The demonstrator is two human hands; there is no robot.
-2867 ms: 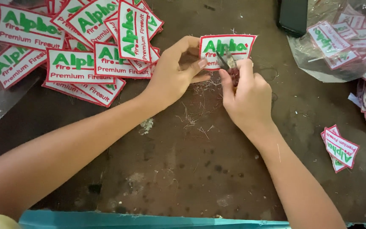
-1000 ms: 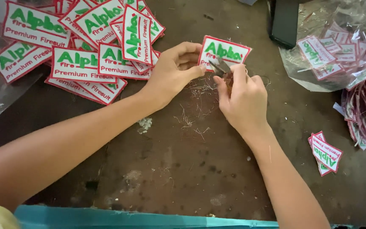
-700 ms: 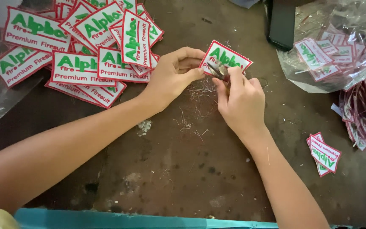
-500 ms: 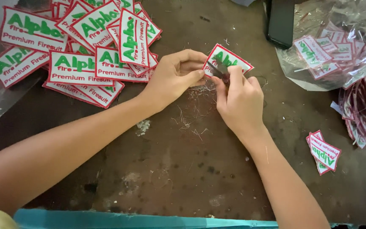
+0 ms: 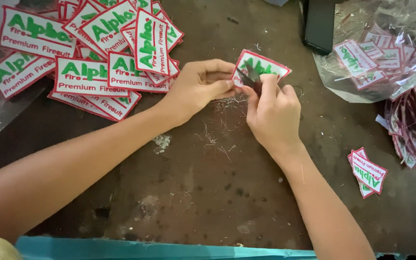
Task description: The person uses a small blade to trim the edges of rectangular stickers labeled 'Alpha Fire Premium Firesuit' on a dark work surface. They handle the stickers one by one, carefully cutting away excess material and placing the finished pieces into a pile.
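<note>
Hands working at the far middle of a worn brown table (image 5: 208, 202): the left hand (image 5: 196, 89) is pinching the near-left edge of a white embroidered patch (image 5: 266, 65) with red border and green lettering, holding it tilted just above the tabletop, while the right hand (image 5: 273, 113) is gripping small dark thread snips (image 5: 249, 77), fingers curled closed around them, blades meeting the patch's left edge. Compared with moments earlier, the patch is being turned and tipped further clockwise, so a fresh stretch of border is likely being presented for trimming. Thread clippings (image 5: 220, 127) are lying directly beneath. A heap of like patches (image 5: 92, 53) is resting far left, a small stack (image 5: 368, 172) right, and a clear plastic bag of patches (image 5: 386, 53) far right.
</note>
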